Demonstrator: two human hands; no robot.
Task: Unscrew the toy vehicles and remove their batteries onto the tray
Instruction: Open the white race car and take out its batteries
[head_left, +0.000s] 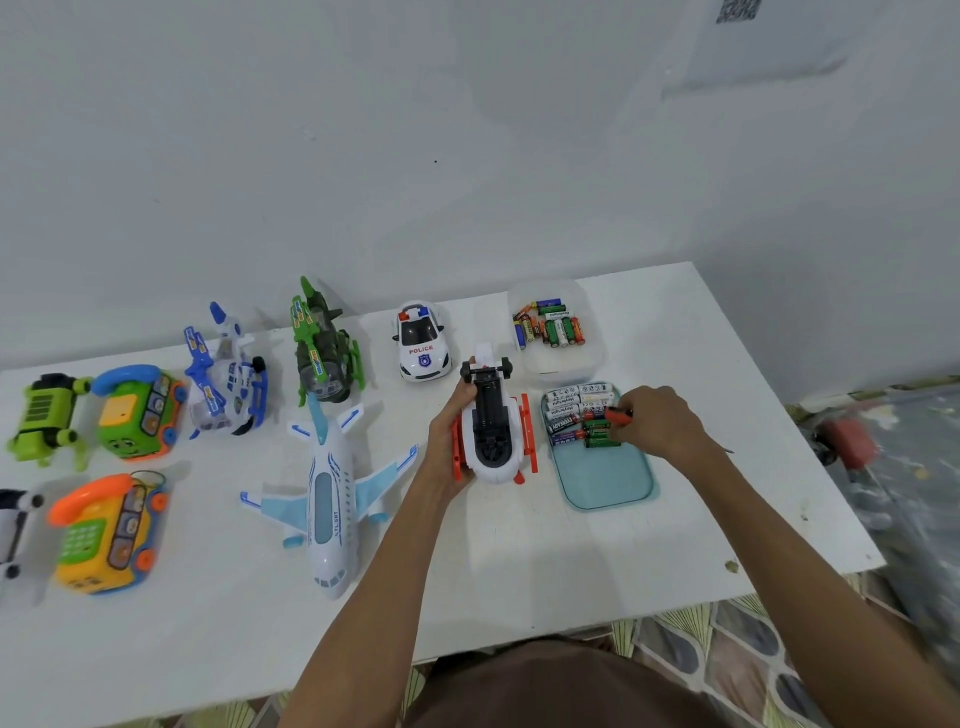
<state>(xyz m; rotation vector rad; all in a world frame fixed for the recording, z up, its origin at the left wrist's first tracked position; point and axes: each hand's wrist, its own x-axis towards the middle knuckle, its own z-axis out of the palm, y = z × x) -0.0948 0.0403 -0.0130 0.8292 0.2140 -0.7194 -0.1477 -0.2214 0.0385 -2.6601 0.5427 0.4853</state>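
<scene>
- Toy helicopter lies belly up, just left of the tray; left hand is wrapped round its left side.
- Right hand is over the tray's far end, fingers pinching a small red-orange item; can't tell what it is.
- Batteries lie in the tray's far half.
- Clear tub of mixed cells sits just beyond the tray.

Three toy helicopters out there: the blue-and-white helicopter, the green helicopter and the white-and-orange helicopter; two wheeled toy phones, the green phone and the orange phone; and one each of airliner, police car and green legged toy, plus one black-and-white toy cut off at the left edge. Two containers, one blue tray and one clear tub, the tray batteries and the tub batteries each near ten, too packed for an exact tally. Two hands, the left hand and the right hand, and one orange-handled tool.
</scene>
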